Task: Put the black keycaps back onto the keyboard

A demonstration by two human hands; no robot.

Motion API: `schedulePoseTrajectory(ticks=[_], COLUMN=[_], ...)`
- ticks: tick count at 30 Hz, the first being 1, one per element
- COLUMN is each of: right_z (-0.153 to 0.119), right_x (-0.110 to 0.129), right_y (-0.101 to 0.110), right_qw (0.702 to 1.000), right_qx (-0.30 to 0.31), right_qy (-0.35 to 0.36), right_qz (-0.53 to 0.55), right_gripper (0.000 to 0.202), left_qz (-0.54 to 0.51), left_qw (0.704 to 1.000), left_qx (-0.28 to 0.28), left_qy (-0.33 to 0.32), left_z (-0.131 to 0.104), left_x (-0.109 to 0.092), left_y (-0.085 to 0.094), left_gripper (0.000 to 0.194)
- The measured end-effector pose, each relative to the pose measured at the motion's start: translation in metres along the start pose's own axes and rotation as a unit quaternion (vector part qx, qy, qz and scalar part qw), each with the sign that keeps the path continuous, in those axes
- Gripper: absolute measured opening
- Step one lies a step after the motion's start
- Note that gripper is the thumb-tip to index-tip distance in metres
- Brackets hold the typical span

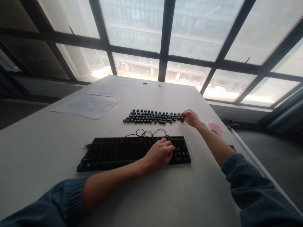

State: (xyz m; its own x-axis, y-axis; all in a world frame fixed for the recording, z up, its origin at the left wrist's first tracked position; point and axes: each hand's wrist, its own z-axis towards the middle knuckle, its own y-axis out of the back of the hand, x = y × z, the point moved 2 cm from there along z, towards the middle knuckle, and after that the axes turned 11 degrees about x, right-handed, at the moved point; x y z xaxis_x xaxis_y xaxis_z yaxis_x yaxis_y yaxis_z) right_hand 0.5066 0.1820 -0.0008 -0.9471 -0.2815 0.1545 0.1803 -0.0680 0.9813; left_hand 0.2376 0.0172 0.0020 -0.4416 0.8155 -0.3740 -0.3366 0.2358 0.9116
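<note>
A black keyboard (123, 151) lies across the near part of the table, most of its key area bare of caps, with keycaps in place at its right end. My left hand (161, 151) rests on its right part, fingers curled down against the number pad. Beyond the keyboard, loose black keycaps (149, 117) stand in rows on the table. My right hand (191, 118) is at the right end of these rows, thumb and fingers pinched together on a keycap, which the fingers mostly hide.
A thin black cable (144, 133) lies looped behind the keyboard, its plug (87, 145) at the left. Paper sheets (86, 106) lie at the back left. A pink object (215, 127) sits by the right edge of the white table (47, 148). Windows (137, 28) stand beyond.
</note>
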Motion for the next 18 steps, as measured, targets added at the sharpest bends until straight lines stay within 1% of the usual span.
schedulePoseTrajectory(ticks=[6, 10, 14, 16, 18], right_z=[0.008, 0.011, 0.006, -0.004, -0.021], right_x=[-0.001, 0.0, 0.002, 0.008, 0.02], right_y=[-0.002, -0.003, 0.008, 0.017, 0.025], right_qw=[0.999, 0.999, 1.0, 1.0, 0.997], right_qx=[0.041, 0.041, 0.012, -0.017, -0.053], right_qy=[0.008, 0.006, 0.006, 0.006, 0.015], right_qz=[-0.013, -0.01, 0.01, 0.02, 0.044], right_gripper=[0.012, 0.015, 0.014, 0.012, 0.01], left_qz=[-0.005, -0.005, -0.005, -0.005, -0.006], left_qw=[1.0, 1.0, 1.0, 1.0, 1.0], left_qx=[0.001, 0.0, -0.001, -0.001, -0.003], left_qy=[0.002, -0.001, 0.002, 0.004, 0.005], left_z=[-0.001, -0.001, -0.001, -0.001, 0.0], left_x=[0.0, -0.001, -0.001, 0.0, 0.0], left_y=[0.0, 0.0, 0.0, -0.001, -0.001], left_gripper=[0.019, 0.019, 0.018, 0.018, 0.018])
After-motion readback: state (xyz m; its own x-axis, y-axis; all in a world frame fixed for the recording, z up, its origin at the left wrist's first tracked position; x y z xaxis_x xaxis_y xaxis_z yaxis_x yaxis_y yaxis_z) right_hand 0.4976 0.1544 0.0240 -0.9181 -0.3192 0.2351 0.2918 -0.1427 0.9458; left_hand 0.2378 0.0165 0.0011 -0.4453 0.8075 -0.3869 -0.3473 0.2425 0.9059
